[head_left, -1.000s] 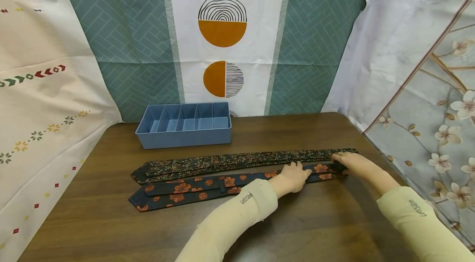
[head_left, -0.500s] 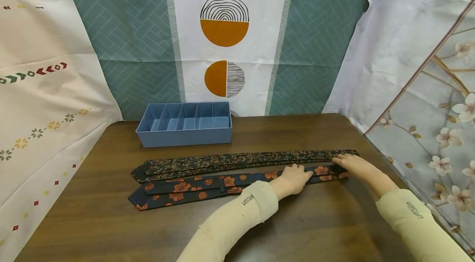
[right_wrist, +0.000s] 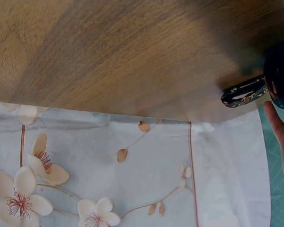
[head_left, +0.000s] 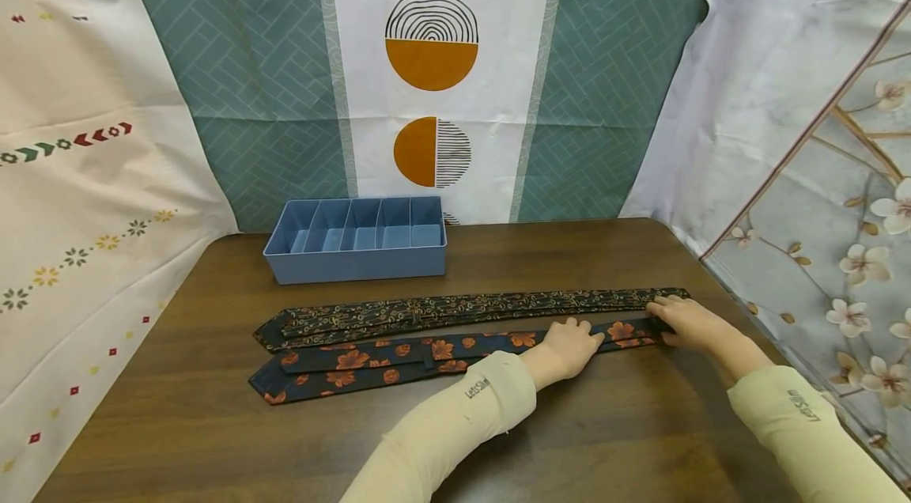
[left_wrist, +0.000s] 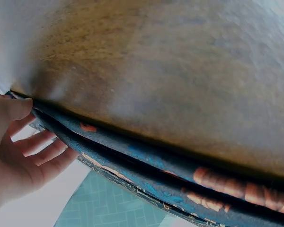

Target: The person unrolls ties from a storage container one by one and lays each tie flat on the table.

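A dark navy necktie with orange flowers point(head_left: 342, 372) lies folded lengthwise across the table, its pointed end at the left. Behind it, almost parallel, lies a dark necktie with a small gold pattern point(head_left: 463, 308). My left hand point(head_left: 569, 349) holds the floral necktie right of its middle, thumb at the near edge and fingers across the far side. At the folded right end, my right hand point(head_left: 690, 321) pinches the same necktie, partly covering it. In the right wrist view that fold point(right_wrist: 276, 78) bulges as a dark loop beside the fingers point(right_wrist: 273, 118).
A blue divided box point(head_left: 356, 264) stands at the back left of the brown wooden table point(head_left: 213, 440). Patterned cloths hang behind the table and on both sides. The table's right edge runs close to my right hand.
My right hand has shifted very slightly to the right at the floral necktie's end. Both neckties and my left hand keep nearly the same places; the head view has moved a little.
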A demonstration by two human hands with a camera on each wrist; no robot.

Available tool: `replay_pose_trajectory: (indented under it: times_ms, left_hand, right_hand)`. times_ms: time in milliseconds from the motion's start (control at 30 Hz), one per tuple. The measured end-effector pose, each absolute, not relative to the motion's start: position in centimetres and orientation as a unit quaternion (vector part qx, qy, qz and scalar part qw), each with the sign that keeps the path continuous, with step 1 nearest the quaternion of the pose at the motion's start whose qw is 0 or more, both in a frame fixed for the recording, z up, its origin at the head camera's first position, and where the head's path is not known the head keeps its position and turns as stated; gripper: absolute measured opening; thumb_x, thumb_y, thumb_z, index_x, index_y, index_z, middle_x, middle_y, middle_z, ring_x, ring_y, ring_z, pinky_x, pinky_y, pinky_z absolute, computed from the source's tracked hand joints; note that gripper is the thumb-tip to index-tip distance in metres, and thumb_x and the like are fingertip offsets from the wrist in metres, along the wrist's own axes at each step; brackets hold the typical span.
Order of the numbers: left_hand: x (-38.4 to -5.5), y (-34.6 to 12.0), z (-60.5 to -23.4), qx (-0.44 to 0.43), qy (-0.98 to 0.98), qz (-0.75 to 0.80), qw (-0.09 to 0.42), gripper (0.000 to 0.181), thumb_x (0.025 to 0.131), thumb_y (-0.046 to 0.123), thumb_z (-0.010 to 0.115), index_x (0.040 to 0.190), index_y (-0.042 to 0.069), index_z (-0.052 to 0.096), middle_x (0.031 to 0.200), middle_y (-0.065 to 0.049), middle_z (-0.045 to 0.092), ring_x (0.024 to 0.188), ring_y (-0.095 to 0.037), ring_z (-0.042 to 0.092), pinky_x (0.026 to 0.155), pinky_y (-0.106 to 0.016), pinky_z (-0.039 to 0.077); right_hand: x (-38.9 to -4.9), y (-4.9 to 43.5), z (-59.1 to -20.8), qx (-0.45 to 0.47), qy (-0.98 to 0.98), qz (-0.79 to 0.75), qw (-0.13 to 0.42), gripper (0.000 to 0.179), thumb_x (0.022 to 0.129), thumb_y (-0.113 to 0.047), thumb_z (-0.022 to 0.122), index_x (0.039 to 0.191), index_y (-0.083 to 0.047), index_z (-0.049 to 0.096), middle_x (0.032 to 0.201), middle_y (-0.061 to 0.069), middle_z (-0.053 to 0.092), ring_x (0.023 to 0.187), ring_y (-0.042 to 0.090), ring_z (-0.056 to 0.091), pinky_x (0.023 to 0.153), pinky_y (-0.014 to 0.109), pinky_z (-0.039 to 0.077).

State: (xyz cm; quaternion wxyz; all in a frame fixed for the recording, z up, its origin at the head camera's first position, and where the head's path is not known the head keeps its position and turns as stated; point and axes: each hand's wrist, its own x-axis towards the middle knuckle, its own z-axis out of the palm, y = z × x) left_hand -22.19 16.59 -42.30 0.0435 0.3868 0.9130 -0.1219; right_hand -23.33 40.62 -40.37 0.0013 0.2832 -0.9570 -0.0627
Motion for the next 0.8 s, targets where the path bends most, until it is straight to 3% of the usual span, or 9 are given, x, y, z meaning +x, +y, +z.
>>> replay_pose_trajectory:
  times_ms: [333, 500, 600, 800]
  left_hand:
    - [-21.8, 16.8, -41.9, 0.396, 0.909, -0.126, 0.037, 0.048, 0.098, 0.031, 0.047, 0.145, 0.034, 0.036, 0.152, 0.012, 0.031, 0.135, -0.009, 0.038, 0.095, -0.025, 0.049]
    - [-21.8, 16.9, -42.0, 0.411, 0.901, -0.138, 0.029, 0.046, 0.1, 0.029, 0.045, 0.145, 0.03, 0.037, 0.151, 0.013, 0.032, 0.139, -0.008, 0.033, 0.105, -0.02, 0.04]
    - [-21.9, 17.1, -42.1, 0.42, 0.895, -0.147, 0.019, 0.044, 0.1, 0.029, 0.044, 0.144, 0.028, 0.04, 0.149, 0.012, 0.036, 0.136, -0.007, 0.035, 0.107, -0.017, 0.036]
    - [-22.1, 17.3, -42.2, 0.426, 0.891, -0.158, 0.022, 0.043, 0.1, 0.03, 0.044, 0.143, 0.028, 0.041, 0.148, 0.011, 0.037, 0.133, -0.006, 0.039, 0.099, -0.017, 0.043]
  right_hand:
    - [-23.3, 41.6, -39.9, 0.27, -0.96, -0.064, -0.016, 0.033, 0.068, -0.005, 0.081, 0.096, -0.001, 0.064, 0.098, 0.017, 0.065, 0.091, 0.039, 0.061, 0.074, 0.053, 0.052]
    - [-23.0, 42.2, -39.9, 0.282, -0.957, -0.071, 0.015, 0.026, 0.068, -0.003, 0.079, 0.091, -0.001, 0.067, 0.09, 0.01, 0.064, 0.087, 0.035, 0.062, 0.071, 0.05, 0.051]
    - [-22.9, 42.4, -40.1, 0.284, -0.954, -0.09, 0.031, 0.028, 0.067, -0.002, 0.079, 0.093, 0.001, 0.068, 0.093, 0.014, 0.066, 0.088, 0.037, 0.062, 0.075, 0.052, 0.051]
    - [-22.4, 42.8, -40.7, 0.285, -0.947, -0.135, 0.053, 0.031, 0.069, 0.0, 0.076, 0.098, 0.006, 0.068, 0.101, 0.019, 0.067, 0.096, 0.039, 0.062, 0.086, 0.053, 0.049]
